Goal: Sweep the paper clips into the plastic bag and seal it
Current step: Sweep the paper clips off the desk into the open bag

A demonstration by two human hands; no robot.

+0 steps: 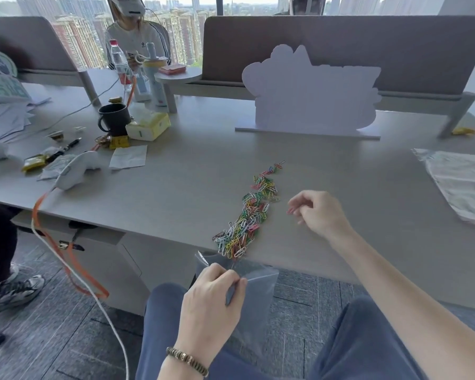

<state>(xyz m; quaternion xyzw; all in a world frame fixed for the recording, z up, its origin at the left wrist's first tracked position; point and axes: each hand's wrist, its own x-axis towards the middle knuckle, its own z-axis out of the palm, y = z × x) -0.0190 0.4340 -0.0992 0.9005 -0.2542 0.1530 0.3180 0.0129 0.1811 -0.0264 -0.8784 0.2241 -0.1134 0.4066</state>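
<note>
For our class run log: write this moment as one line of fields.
left hand: holds plastic bag below desk edge | right hand: pinches one clip, beside paper clips | clips: on desk | bag: unsealed

Bare forearms, beaded bracelet (187, 361) on left wrist, blue trousers (362, 349).

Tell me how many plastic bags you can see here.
2. One clear plastic bag is held open by the left hand below the desk edge, under the paper clips. A second plastic bag lies flat at the desk's far right, partly cut off by the frame.
</note>
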